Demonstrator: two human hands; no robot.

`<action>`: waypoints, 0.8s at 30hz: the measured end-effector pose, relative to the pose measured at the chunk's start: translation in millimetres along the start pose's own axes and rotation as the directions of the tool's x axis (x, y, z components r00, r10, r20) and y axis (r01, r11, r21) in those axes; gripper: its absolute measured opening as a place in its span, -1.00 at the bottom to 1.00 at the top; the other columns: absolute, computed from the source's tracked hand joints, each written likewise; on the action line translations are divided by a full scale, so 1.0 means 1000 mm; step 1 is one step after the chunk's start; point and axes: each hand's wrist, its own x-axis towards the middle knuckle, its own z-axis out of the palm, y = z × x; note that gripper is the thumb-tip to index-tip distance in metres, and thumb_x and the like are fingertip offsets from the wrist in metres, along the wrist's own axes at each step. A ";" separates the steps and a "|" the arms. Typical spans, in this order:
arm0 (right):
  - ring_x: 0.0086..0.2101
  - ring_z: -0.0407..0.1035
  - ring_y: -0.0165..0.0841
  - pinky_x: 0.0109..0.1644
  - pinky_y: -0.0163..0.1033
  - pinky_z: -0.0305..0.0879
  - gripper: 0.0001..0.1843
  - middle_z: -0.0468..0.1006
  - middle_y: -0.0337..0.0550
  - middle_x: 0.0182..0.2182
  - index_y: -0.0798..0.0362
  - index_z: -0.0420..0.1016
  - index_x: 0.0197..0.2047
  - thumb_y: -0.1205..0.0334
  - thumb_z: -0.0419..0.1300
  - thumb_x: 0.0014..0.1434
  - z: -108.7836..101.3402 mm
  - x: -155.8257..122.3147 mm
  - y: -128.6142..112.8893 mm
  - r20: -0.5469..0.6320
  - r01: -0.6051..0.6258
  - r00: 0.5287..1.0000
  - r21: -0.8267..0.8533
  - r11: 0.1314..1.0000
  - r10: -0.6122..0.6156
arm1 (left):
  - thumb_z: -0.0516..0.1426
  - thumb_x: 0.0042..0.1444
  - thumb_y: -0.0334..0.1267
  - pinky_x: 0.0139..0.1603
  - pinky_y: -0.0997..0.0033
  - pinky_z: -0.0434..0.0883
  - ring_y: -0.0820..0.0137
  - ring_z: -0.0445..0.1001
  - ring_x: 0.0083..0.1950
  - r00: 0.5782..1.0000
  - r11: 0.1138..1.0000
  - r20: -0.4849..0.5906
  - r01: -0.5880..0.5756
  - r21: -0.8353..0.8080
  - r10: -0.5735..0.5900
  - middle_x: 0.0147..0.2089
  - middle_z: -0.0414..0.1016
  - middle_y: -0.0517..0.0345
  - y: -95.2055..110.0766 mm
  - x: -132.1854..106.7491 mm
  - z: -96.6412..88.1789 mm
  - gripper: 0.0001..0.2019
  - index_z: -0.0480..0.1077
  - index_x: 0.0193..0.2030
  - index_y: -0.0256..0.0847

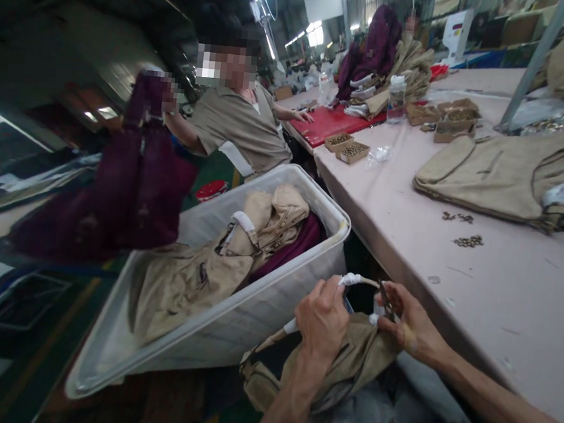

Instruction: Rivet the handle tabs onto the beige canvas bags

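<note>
Below the table edge, both my hands hold a beige bag [341, 370] in my lap. My left hand [322, 316] is closed round its white-wrapped handle [355, 280]. At the other end of the handle, my right hand [406, 320] pinches a small dark metal fitting. The bag hangs down to the left of my forearms, with its strap trailing toward the floor.
A white plastic bin [232, 313] with beige and purple bags stands left of me. The long pink table [480, 270] carries beige bags [505, 176], loose metal rings [469, 241] and small boxes of hardware [351, 151]. A seated co-worker [240, 124] holds a purple bag [137, 184].
</note>
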 end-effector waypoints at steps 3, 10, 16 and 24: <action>-0.07 0.51 -0.14 0.05 0.02 0.51 -0.48 0.58 0.00 -0.04 -0.02 0.34 0.22 -0.09 0.27 0.32 0.020 -0.012 0.006 -0.064 -0.041 0.997 0.104 0.994 0.048 | 0.03 0.44 -0.24 -0.20 0.32 0.29 0.21 0.60 -0.14 0.999 0.999 -0.046 0.030 0.034 -0.028 -0.16 0.65 0.03 -0.003 0.004 -0.005 -0.74 0.56 -0.02 -0.09; -0.25 0.46 -0.18 -0.22 -0.15 0.39 -0.59 0.60 -0.06 -0.26 0.03 0.61 0.00 -0.12 0.19 0.39 -0.003 -0.005 -0.030 0.118 0.064 0.991 0.049 0.997 -0.069 | 0.11 0.35 -0.26 -0.23 0.27 0.33 0.11 0.63 -0.19 0.996 0.987 0.084 0.028 0.161 -0.042 -0.23 0.68 -0.04 -0.013 0.023 -0.047 -0.77 0.63 -0.11 -0.11; -0.38 0.31 -0.33 -0.30 -0.25 0.21 -0.50 0.52 -0.14 -0.40 0.11 0.59 -0.27 -0.18 0.17 0.39 -0.037 0.007 -0.070 0.550 -0.037 0.833 0.152 0.988 -0.053 | 0.11 0.26 -0.36 0.06 0.16 0.46 0.12 0.62 0.01 0.918 0.985 0.359 -0.164 -0.044 0.169 -0.03 0.68 -0.06 -0.014 0.033 -0.067 -0.71 0.61 0.02 -0.14; -0.47 0.36 -0.39 -0.34 -0.31 0.21 -0.55 0.57 -0.11 -0.49 0.18 0.60 -0.31 -0.07 0.25 0.38 -0.061 0.012 -0.080 0.641 -0.213 0.768 0.267 0.940 -0.008 | 0.27 0.23 -0.13 -0.10 0.39 0.42 0.32 0.51 -0.15 0.722 0.597 0.511 0.168 -0.784 0.467 -0.16 0.60 0.02 0.007 0.025 -0.031 -0.68 0.59 0.01 -0.30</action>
